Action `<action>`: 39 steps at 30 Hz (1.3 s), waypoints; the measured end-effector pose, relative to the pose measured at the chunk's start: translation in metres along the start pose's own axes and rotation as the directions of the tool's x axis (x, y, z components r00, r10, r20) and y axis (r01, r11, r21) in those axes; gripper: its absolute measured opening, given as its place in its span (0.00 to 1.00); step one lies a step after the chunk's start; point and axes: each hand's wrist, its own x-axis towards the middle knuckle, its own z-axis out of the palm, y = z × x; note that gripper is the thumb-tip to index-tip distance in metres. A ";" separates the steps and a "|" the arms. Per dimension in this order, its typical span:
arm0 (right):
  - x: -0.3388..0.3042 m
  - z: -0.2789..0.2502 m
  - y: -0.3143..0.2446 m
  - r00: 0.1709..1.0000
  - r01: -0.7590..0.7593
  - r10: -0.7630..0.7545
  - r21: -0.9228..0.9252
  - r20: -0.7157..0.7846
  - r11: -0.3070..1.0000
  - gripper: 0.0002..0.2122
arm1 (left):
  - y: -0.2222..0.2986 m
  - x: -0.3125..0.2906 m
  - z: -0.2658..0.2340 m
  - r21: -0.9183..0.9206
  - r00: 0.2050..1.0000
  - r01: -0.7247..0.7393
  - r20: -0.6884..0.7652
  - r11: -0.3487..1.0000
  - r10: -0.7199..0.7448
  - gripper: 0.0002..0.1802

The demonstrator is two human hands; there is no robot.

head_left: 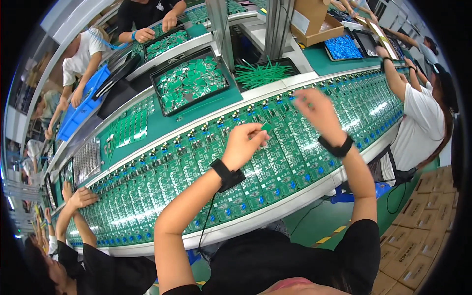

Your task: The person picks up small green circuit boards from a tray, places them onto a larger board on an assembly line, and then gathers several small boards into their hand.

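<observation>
My left hand [244,146] is closed, thumb against fingers, pinching a small green board [266,127] at its fingertips, probably by an edge to spare its faces. The piece sits at the hand's 2 o'clock, above the row of circuit boards [204,169], which lie side by side, likely so each is reachable in turn. Also toward 2 o'clock, my right hand [317,110] is blurred, fingers half-curled; I can't tell whether they hold anything. The black tray [197,102] of small boards stands at 11 o'clock, presumably for easy reach.
</observation>
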 end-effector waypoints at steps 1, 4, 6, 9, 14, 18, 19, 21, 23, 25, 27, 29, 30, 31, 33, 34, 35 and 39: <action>-0.008 0.013 -0.026 0.997 0.072 -0.072 0.035 0.016 0.997 0.11 | 0.000 0.002 0.000 0.051 1.000 -0.023 -0.018 0.998 0.024 0.09; -0.023 0.026 -0.062 0.993 0.113 -0.113 -0.008 0.044 0.994 0.11 | -0.001 0.010 0.009 0.137 0.997 -0.080 -0.004 0.987 0.081 0.08; -0.026 0.032 -0.063 0.999 0.025 -0.027 0.067 0.034 0.997 0.11 | 0.001 0.013 0.015 0.460 0.958 -0.226 -0.054 0.859 0.281 0.10; -0.027 0.031 -0.057 0.998 -0.059 0.054 0.145 0.033 0.988 0.11 | 0.004 0.013 0.023 0.537 0.929 -0.283 -0.051 0.795 0.365 0.11; -0.025 0.034 -0.029 0.959 -0.281 0.232 0.444 0.162 0.851 0.10 | -0.007 0.011 0.023 0.215 0.971 -0.224 -0.036 0.951 0.237 0.14; -0.029 0.011 0.016 0.920 -0.390 0.341 0.538 0.193 0.747 0.08 | 0.001 0.016 -0.008 0.326 0.969 -0.230 -0.008 0.917 0.246 0.16; -0.027 -0.001 0.033 0.921 -0.374 0.373 0.504 0.107 0.779 0.08 | 0.004 0.021 -0.029 0.430 0.963 -0.218 -0.051 0.876 0.265 0.15; -0.025 -0.030 0.074 0.898 -0.392 0.438 0.387 -0.035 0.835 0.07 | 0.008 0.036 -0.076 0.624 0.928 -0.166 -0.162 0.764 0.335 0.14; -0.019 -0.051 0.112 0.886 -0.409 0.456 0.316 -0.089 0.856 0.07 | 0.009 0.047 -0.129 0.786 0.857 -0.033 -0.296 0.618 0.422 0.12; -0.013 -0.059 0.147 0.855 -0.496 0.491 0.017 -0.165 0.868 0.07 | -0.005 0.053 -0.172 0.840 0.814 0.059 -0.353 0.540 0.461 0.11; -0.008 -0.059 0.173 0.872 -0.473 0.450 -0.098 -0.192 0.876 0.07 | -0.015 0.055 -0.196 0.920 0.789 0.305 -0.389 0.247 0.475 0.11; -0.007 -0.061 0.188 0.900 -0.431 0.371 -0.327 -0.231 0.841 0.06 | -0.018 0.059 -0.197 0.920 0.803 0.312 -0.389 0.238 0.452 0.11; -0.007 -0.061 0.190 0.900 -0.431 0.371 -0.326 -0.231 0.842 0.06 | -0.018 0.056 -0.197 0.918 0.815 0.324 -0.394 0.229 0.425 0.12; -0.007 -0.061 0.192 0.900 -0.422 0.369 -0.251 -0.233 0.871 0.06 | -0.018 0.055 -0.197 0.916 0.827 0.336 -0.398 0.220 0.396 0.12; -0.008 -0.060 0.198 0.900 -0.397 0.366 -0.100 -0.237 0.912 0.04 | -0.017 0.059 -0.198 0.898 0.838 0.335 -0.422 0.285 0.347 0.12; -0.009 -0.060 0.200 0.900 -0.398 0.367 -0.099 -0.237 0.912 0.04 | -0.016 0.063 -0.199 0.875 0.847 0.334 -0.441 0.349 0.296 0.11; -0.009 -0.059 0.202 0.901 -0.396 0.369 -0.084 -0.230 0.914 0.04 | -0.015 0.064 -0.200 0.847 0.855 0.337 -0.458 0.411 0.243 0.11; -0.010 -0.059 0.206 0.927 -0.337 0.300 -0.145 -0.226 0.930 0.04 | -0.016 0.064 -0.209 0.818 0.875 0.279 -0.432 0.503 0.218 0.10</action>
